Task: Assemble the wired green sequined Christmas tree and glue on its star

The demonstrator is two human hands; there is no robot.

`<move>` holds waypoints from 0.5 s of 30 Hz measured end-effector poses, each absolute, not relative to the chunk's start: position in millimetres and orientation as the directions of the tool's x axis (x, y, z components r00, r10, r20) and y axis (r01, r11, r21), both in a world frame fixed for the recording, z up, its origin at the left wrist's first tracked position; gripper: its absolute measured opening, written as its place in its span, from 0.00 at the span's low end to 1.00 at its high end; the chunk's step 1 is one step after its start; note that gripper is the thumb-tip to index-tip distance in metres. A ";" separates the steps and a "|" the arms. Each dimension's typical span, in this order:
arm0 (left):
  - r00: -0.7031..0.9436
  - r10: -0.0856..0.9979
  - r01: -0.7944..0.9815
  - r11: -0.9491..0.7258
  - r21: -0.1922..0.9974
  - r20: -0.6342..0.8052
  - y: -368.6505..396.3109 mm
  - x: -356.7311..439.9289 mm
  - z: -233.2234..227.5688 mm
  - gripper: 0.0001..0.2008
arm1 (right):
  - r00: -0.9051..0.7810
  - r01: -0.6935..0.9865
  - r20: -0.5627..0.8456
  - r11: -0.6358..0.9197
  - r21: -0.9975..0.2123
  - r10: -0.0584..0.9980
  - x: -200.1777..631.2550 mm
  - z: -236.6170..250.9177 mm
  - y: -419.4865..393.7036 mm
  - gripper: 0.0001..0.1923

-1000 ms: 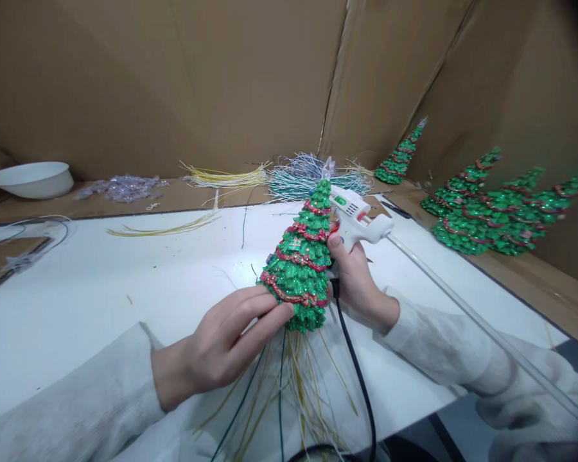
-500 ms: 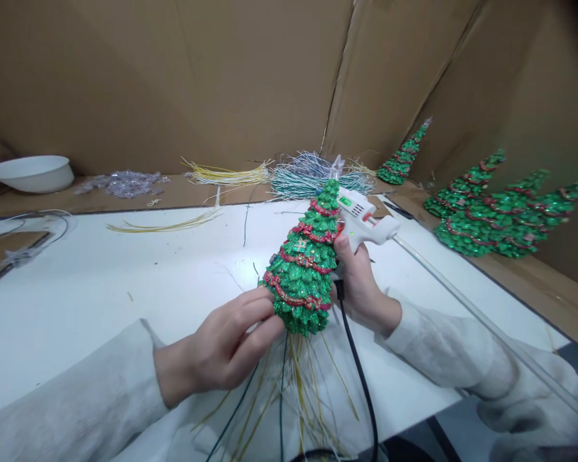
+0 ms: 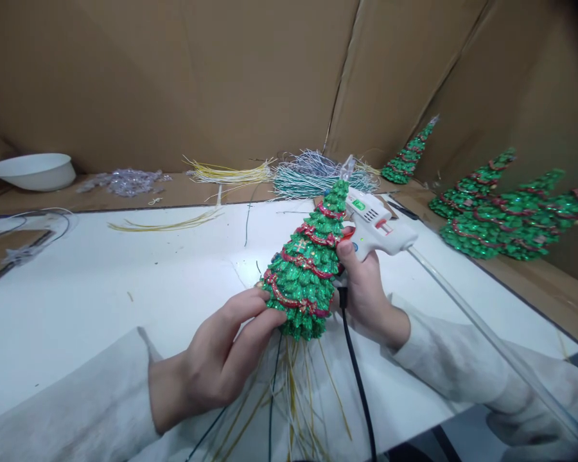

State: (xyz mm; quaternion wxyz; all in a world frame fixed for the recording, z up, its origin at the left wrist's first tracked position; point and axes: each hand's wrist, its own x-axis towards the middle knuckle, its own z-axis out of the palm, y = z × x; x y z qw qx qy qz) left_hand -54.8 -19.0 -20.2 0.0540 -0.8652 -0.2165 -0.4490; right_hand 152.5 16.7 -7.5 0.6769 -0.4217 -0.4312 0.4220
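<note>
My left hand (image 3: 221,350) grips the base of a small glittery green Christmas tree (image 3: 308,263) with red garlands, held tilted above the white table (image 3: 101,289). Thin yellow and green fibre strands (image 3: 293,398) hang out of the tree's bottom. My right hand (image 3: 366,289) holds a white hot glue gun (image 3: 376,224) just behind the tree, its nozzle pointing at the treetop. A clear glue stick (image 3: 486,327) sticks out of the gun's back, and a black cord (image 3: 359,385) drops from its handle.
Several finished green trees (image 3: 501,212) lie at the right, one more tree (image 3: 409,154) leaning on the cardboard wall. Bundles of yellow strands (image 3: 226,173) and pale blue strands (image 3: 308,173) lie at the back. A white bowl (image 3: 31,172) and clear plastic pieces (image 3: 125,181) are far left.
The tree and the glue gun have shifted slightly to the right together, and the tree tilts more to the right. Both hands keep their grips.
</note>
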 end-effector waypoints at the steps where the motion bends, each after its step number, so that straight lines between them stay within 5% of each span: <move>1: 0.507 0.326 0.427 -0.899 0.096 0.798 -19.0 -54.7 -18.9 0.18 | 0.277 -0.207 0.219 0.280 -0.937 0.936 152.4 -7.8 16.6 0.19; 9: 0.462 0.373 0.494 -0.862 0.116 0.805 -13.6 -47.5 -10.9 0.19 | 0.221 -0.239 0.135 0.188 -0.953 0.966 152.5 -0.9 18.9 0.21; 15: 0.420 0.532 0.611 -0.765 0.205 0.735 -4.2 -34.8 9.3 0.16 | 0.138 -0.391 -0.069 -0.010 -0.920 0.988 154.2 10.4 23.1 0.21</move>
